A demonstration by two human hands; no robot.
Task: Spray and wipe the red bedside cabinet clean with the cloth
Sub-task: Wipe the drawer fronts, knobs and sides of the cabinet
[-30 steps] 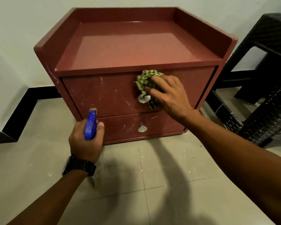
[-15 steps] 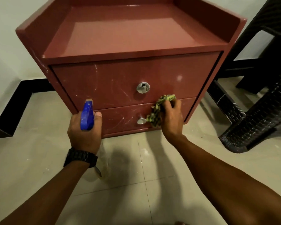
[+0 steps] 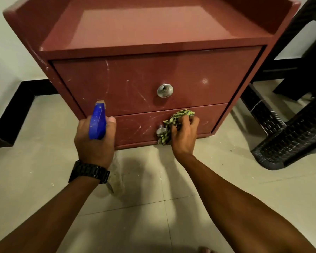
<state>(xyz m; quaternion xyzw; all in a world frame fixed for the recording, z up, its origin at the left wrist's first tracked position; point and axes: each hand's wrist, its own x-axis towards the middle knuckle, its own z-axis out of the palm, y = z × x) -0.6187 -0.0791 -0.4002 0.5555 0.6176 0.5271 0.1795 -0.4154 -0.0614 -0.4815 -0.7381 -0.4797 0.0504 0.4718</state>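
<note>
The left hand (image 3: 94, 141) is closed around a blue plastic spray bottle (image 3: 97, 123), nozzle aimed at the red wooden bedside cabinet (image 3: 153, 73) standing on the tiled floor. To its right, the right hand (image 3: 184, 134) grips a bunched green-and-yellow checked cloth (image 3: 173, 123) against the lower drawer front (image 3: 204, 121), beside its round silver knob (image 3: 160, 131). Firm, overlapping strokes would probably lift the pale streaks (circle the knob too). The bottle's clear body is mostly hidden below the wrist, and the cabinet's back edge is cut off.

home bedroom: bedside cabinet (image 3: 153, 73), tiled floor (image 3: 217, 179).
</note>
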